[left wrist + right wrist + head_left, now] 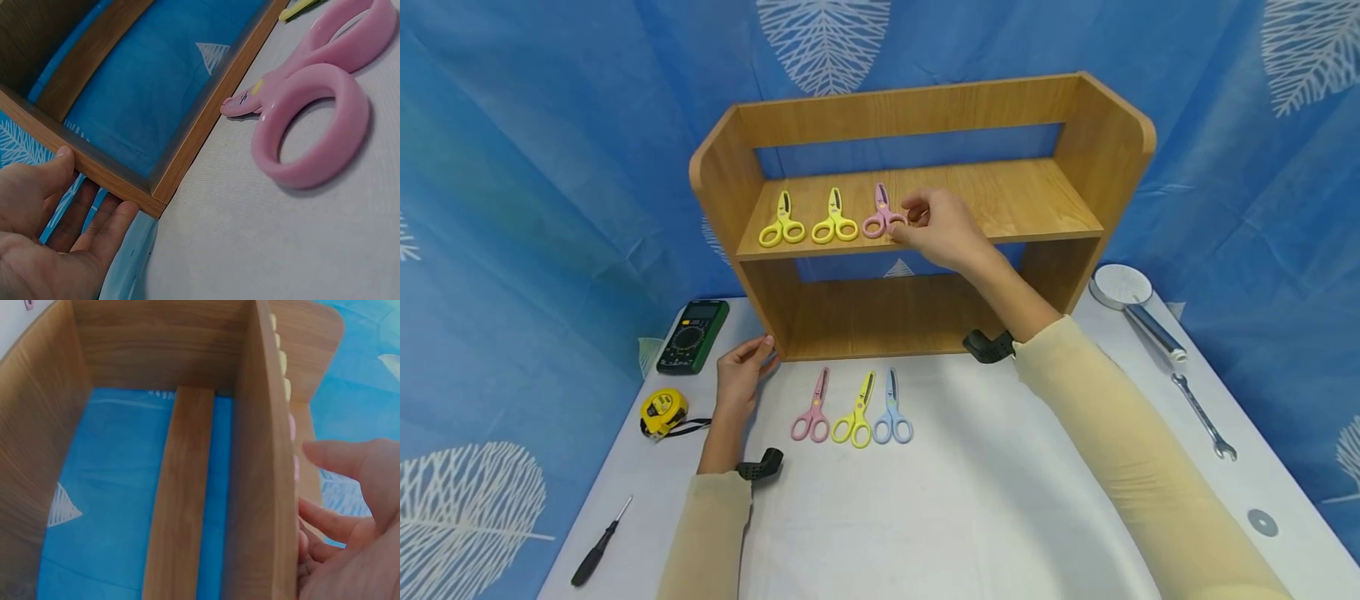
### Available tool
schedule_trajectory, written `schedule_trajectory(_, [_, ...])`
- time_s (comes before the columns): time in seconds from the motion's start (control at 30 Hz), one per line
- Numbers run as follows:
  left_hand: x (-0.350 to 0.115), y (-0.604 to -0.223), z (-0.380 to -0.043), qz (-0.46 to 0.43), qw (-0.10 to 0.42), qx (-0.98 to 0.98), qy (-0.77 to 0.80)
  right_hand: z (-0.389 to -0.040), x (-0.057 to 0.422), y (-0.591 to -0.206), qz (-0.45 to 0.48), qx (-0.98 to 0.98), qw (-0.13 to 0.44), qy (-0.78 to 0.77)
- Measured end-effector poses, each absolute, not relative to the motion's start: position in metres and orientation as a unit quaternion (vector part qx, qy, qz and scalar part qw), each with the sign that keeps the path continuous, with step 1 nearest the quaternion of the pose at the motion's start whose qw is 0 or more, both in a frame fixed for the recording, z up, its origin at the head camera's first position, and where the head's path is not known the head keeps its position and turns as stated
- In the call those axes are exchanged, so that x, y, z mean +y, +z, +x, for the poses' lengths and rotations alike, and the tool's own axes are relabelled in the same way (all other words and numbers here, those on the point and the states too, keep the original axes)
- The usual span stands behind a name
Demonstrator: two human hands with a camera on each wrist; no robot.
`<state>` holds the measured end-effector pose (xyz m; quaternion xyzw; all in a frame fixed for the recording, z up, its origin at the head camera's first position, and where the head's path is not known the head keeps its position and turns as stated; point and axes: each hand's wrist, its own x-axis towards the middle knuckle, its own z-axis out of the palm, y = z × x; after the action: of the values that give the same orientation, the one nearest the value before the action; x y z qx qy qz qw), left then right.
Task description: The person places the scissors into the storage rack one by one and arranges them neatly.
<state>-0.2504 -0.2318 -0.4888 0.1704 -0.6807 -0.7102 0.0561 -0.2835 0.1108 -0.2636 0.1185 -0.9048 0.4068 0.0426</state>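
On the upper board of a wooden shelf (917,247), pink scissors (881,218) stand beside two yellow pairs of scissors (784,223) (835,221), all with blades pointing back. My right hand (942,229) is at the pink pair's right handle loop, thumb and forefinger apart in the right wrist view. With fingertips and thumb, my left hand (69,219) touches the lower front corner of the shelf's left side panel. Before the shelf, another pink pair of scissors (812,417), a yellow pair (856,417) and a blue pair (892,417) lie on the white table.
Left of the shelf lie a green multimeter (693,337), a yellow tape measure (664,412) and a black screwdriver (598,554). To the right are a round white-faced object with a handle (1120,286), a wrench (1204,417) and a grey disc (1262,522). Blue patterned cloth (550,167) hangs behind.
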Motion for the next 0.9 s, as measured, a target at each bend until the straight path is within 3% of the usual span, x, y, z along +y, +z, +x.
schedule_trajectory(0.4, [-0.229,-0.488,-0.247,0.174,0.057,-0.675,-0.714,-0.222,0.149,-0.289,0.145,-0.865,0.117,0.467])
schedule_trajectory(0.9, [-0.231,-0.485,-0.247,0.168,0.056,-0.684,-0.707,-0.153,0.152,-0.38,0.148,-0.884,0.037,0.443])
